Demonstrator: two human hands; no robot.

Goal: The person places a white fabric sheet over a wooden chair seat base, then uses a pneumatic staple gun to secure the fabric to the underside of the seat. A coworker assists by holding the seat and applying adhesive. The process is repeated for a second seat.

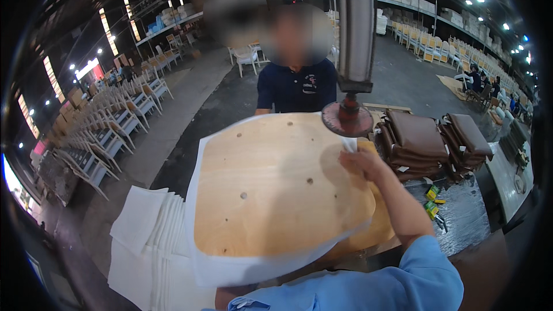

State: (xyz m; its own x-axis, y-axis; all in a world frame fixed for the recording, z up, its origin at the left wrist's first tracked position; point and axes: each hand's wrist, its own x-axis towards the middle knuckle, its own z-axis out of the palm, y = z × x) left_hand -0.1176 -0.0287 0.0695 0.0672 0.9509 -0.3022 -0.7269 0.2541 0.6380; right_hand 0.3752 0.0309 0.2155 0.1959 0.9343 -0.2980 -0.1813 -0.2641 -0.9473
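Observation:
A light plywood chair seat panel [276, 190] with rounded corners and several drilled holes lies across the middle, tilted toward me. White sheet material [230, 270] sits beneath it and sticks out along its left and near edges. My right hand [364, 162] is closed at the panel's far right corner, fingers pinching a white sheet edge against the wood. Only a bit of my left arm [226, 296] shows below the near edge; the left hand's fingers are hidden. Above the far right corner hangs a round red press pad [347, 120] on a grey column.
Stacked white sheets [144, 230] lie at the left. Brown cushion covers [412, 141] are piled at the right, near yellow-green packets [432, 201] on a silvery surface. Opposite stands a person in a dark shirt [296, 89], arm near the panel. Rows of chairs [121, 109] stand behind.

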